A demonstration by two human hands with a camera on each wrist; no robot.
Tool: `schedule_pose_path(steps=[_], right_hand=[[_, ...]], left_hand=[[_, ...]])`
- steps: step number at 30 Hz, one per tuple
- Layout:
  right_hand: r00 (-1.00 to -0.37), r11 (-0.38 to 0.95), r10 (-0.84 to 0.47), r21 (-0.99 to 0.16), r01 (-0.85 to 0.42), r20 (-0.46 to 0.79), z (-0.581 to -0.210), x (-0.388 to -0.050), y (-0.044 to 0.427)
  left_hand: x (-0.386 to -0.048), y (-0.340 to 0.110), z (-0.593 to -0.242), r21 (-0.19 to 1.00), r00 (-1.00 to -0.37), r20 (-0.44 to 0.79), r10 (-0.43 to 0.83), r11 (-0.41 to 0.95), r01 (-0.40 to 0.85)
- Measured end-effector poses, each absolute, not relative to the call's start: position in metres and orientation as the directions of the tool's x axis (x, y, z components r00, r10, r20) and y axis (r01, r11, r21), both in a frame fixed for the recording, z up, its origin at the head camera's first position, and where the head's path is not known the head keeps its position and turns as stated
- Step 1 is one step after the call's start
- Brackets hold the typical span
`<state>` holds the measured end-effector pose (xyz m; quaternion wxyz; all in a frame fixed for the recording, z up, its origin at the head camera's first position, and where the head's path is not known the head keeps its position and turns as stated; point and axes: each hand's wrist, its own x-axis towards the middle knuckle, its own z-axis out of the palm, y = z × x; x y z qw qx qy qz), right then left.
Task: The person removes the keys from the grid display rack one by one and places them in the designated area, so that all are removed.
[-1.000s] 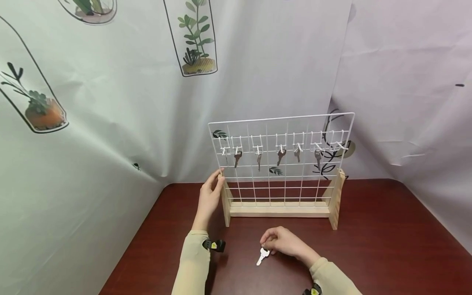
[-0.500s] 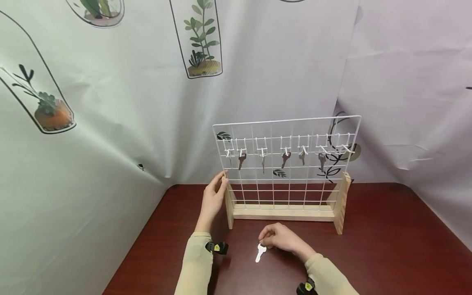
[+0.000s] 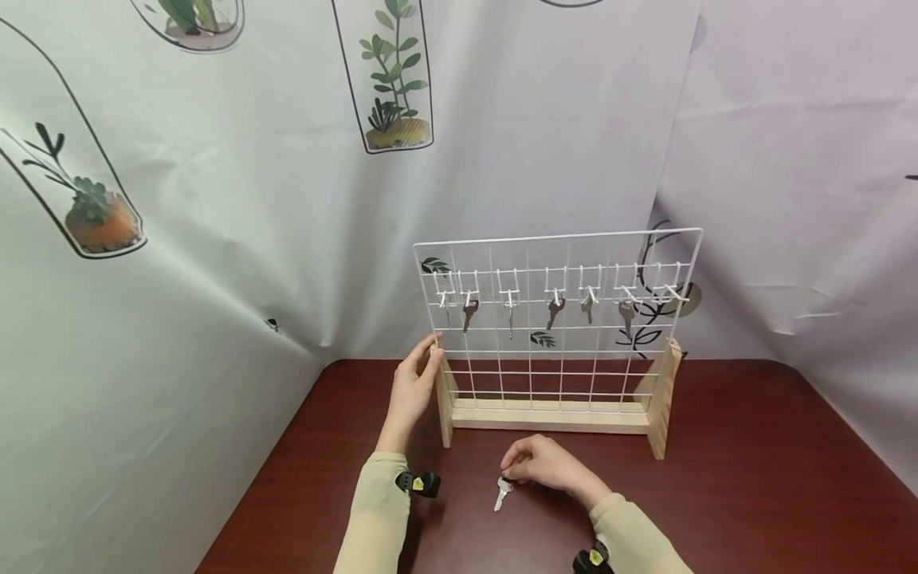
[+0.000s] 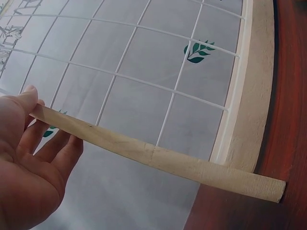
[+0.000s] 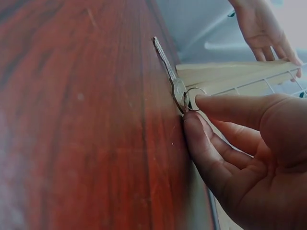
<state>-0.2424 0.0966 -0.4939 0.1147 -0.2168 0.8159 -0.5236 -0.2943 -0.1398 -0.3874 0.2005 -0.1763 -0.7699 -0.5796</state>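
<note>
My right hand (image 3: 547, 465) pinches a thin key ring (image 5: 195, 91) between thumb and finger. From the ring a silver key (image 3: 503, 492) points toward the front left, low over the table; whether it touches the wood I cannot tell. My left hand (image 3: 414, 388) grips the top of the rack's left wooden upright (image 4: 144, 152), thumb on one side and fingers on the other. The white wire grid (image 3: 559, 238) stands upright between the wooden supports. Across it run several white hooks (image 3: 590, 293), most with a key, such as a brown key (image 3: 555, 313). No key shows on the rightmost hook (image 3: 674, 293).
The rack stands on a dark red wooden table (image 3: 746, 462). Its right wooden support (image 3: 665, 399) is on the far side from my left hand. Behind hangs a pale curtain (image 3: 545, 119) with printed plants. Black bands (image 3: 418, 483) sit on both wrists.
The head view has shifted a little, so the rack appears slightly further right and lower. The right hand and key have shifted slightly left. The left hand keeps its hold on the upright.
</note>
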Motion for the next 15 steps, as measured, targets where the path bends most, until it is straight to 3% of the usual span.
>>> schedule_pose_path(steps=[15], right_hand=[[-0.867,0.401,-0.492,-0.865,-0.301,0.074,-0.4925,-0.2488,0.0872]], left_hand=[[-0.2953,-0.1401,-0.3863,0.828,-0.858,0.509,0.067,0.235,0.509]])
